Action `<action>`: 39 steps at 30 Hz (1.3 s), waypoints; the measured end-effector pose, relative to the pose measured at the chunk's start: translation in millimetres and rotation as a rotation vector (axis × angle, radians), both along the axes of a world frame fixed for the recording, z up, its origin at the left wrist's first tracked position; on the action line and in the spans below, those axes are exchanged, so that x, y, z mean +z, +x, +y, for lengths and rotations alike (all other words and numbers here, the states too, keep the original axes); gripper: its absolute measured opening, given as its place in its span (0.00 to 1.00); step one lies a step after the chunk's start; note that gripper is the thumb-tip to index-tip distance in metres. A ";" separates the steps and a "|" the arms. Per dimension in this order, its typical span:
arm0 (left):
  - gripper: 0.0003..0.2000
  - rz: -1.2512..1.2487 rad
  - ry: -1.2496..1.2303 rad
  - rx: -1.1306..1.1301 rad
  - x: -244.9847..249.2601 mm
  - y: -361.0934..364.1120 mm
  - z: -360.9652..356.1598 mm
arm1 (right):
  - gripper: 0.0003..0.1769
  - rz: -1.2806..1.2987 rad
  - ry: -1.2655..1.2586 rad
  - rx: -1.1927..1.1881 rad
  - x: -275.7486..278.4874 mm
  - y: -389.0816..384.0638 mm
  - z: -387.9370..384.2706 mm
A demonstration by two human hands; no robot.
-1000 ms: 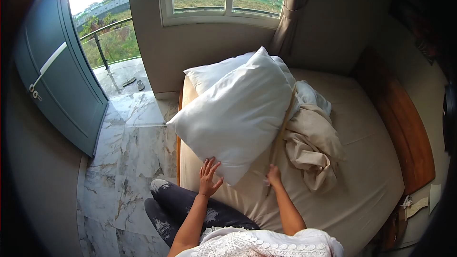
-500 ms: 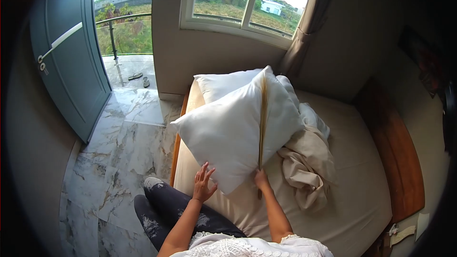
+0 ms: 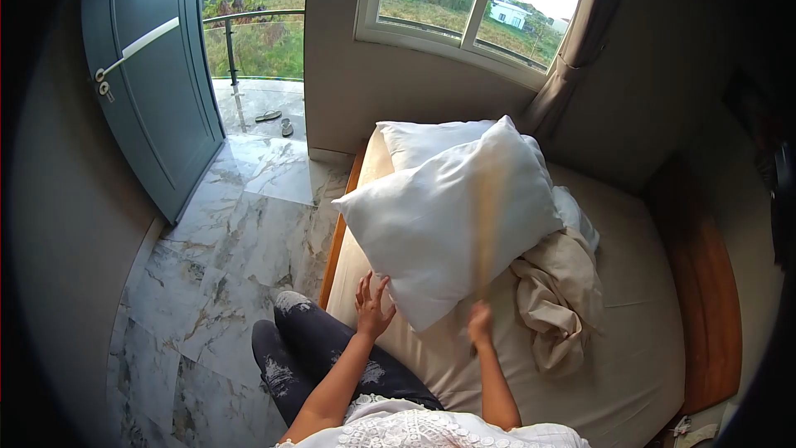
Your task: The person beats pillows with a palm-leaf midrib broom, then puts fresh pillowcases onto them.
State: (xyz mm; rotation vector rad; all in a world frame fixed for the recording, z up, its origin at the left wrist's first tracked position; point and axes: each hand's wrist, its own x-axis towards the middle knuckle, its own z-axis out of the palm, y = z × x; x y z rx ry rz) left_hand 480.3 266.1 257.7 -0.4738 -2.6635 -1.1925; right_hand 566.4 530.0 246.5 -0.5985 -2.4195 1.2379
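A bundle of thin straw-coloured sticks, a stick broom, is smeared by motion over the front white pillow. Its lower end is in the closed fist of my right hand, just above the bed sheet. My left hand has its fingers spread, with the fingertips right at the pillow's lower left edge. This pillow leans over a second white pillow behind it, which is partly hidden.
Crumpled beige cloth lies right of the pillows on the beige bed sheet. A wooden headboard borders the right side. Left are the marble floor and an open blue-grey door; a window is above.
The stick broom was sharp and flat along the pillow; now it is blurred and tilted. My right hand has lifted slightly from the sheet. The whole view has shifted.
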 end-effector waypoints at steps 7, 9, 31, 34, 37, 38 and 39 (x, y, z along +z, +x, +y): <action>0.37 -0.087 0.052 0.008 -15.1 -0.6 -0.2 | 0.19 0.541 -0.603 -0.201 200.9 48.1 -16.0; 0.37 -0.074 0.065 0.005 -16.7 -4.6 0.8 | 0.21 1.006 -0.386 -0.317 258.8 47.6 -15.8; 0.31 0.003 0.358 0.181 -13.8 -12.7 -4.5 | 0.13 0.351 0.422 0.216 61.6 36.5 -69.3; 0.31 0.094 0.421 0.301 -18.4 -16.4 -6.9 | 0.14 -0.338 0.237 0.361 30.0 59.2 -82.7; 0.31 0.057 0.403 0.301 -13.9 -15.7 -7.9 | 0.17 -0.066 -0.214 0.251 147.0 55.5 -73.4; 0.31 0.057 0.404 0.286 -12.3 -16.3 -6.9 | 0.18 0.066 -0.423 0.182 187.5 51.8 -70.7; 0.32 0.052 0.402 0.262 -12.1 -14.9 -5.2 | 0.19 0.360 -0.447 0.134 220.9 49.0 -74.0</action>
